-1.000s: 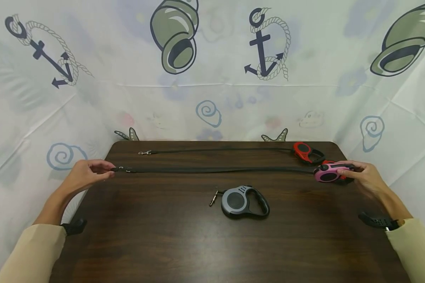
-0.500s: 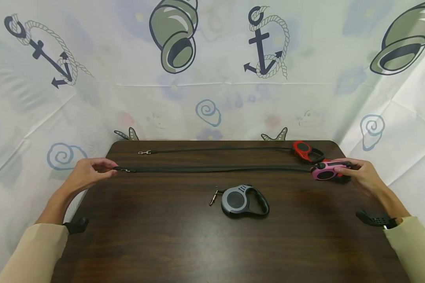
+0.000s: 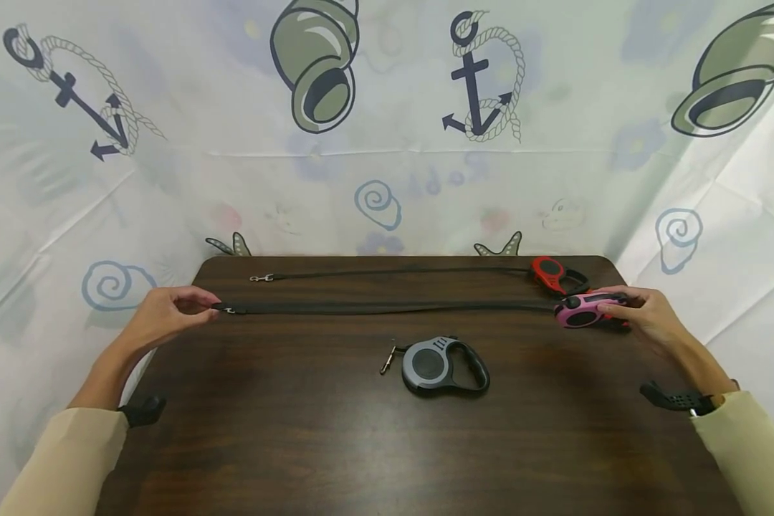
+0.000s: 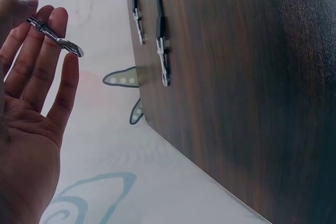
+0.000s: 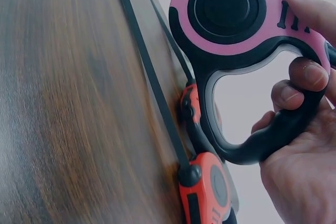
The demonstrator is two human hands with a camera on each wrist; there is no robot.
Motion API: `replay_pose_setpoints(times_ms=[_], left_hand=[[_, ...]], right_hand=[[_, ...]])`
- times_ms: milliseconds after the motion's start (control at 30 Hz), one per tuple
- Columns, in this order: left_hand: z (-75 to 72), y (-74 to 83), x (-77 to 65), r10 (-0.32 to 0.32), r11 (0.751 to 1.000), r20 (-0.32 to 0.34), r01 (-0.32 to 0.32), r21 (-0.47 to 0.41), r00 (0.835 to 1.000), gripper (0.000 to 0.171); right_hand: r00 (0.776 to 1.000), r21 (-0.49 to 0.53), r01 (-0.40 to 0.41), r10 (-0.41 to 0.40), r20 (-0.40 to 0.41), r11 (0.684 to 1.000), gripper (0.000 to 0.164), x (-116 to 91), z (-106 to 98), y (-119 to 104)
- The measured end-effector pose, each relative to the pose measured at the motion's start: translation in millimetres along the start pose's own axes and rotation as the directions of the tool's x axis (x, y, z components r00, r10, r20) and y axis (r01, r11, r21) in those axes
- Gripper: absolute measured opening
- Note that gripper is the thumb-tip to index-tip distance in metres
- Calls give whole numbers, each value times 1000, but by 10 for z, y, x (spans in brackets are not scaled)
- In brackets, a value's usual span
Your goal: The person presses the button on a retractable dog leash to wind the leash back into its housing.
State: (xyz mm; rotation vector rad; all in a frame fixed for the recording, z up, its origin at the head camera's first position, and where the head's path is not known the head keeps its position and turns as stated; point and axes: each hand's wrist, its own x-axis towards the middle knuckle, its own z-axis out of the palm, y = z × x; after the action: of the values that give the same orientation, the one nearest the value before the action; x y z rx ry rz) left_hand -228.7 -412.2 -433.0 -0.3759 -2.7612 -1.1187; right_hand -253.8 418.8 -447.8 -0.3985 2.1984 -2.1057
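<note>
My right hand grips the black loop handle of a pink retractable dog leash, thumb beside its buttons. Far left, my left hand pinches the metal snap clip at the end of a dark strap. The strap stretches across the table toward the pink leash, nearly overlapping another strap in the head view. A red leash lies on the table beneath the pink one, partly hidden in the head view. Behind it lies a second red leash, strap drawn out leftward to a metal clip.
A grey retractable leash with a short metal clip lies mid-table. Another strap clip rests near the left edge. The brown table backs onto a patterned white cloth.
My right hand has shifted left with the pink leash. My left hand has moved slightly right with the clip, so the hands are closer together. The grey leash stays put.
</note>
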Motion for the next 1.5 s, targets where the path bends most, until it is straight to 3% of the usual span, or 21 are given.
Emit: replay_pose_setpoints(times_ms=[267, 533, 700, 1233, 1500], left_hand=[[46, 47, -1, 9, 1000, 6, -9, 21, 1000, 21], [88, 89, 28, 55, 998, 0, -55, 12, 998, 22], [112, 124, 31, 90, 996, -4, -90, -9, 996, 21], [187, 210, 82, 127, 991, 1, -127, -30, 992, 18], [227, 245, 112, 123, 992, -6, -124, -39, 992, 18]], right_hand=[[1000, -65, 9, -9, 0, 998, 27, 30, 119, -25], [1000, 0, 18, -18, 7, 1000, 26, 87, 259, -90], [1000, -100, 1, -3, -16, 995, 23, 110, 339, -120], [999, -158, 33, -31, 11, 987, 23, 157, 536, -185], [1000, -285, 14, -13, 5, 958, 23, 168, 637, -196]])
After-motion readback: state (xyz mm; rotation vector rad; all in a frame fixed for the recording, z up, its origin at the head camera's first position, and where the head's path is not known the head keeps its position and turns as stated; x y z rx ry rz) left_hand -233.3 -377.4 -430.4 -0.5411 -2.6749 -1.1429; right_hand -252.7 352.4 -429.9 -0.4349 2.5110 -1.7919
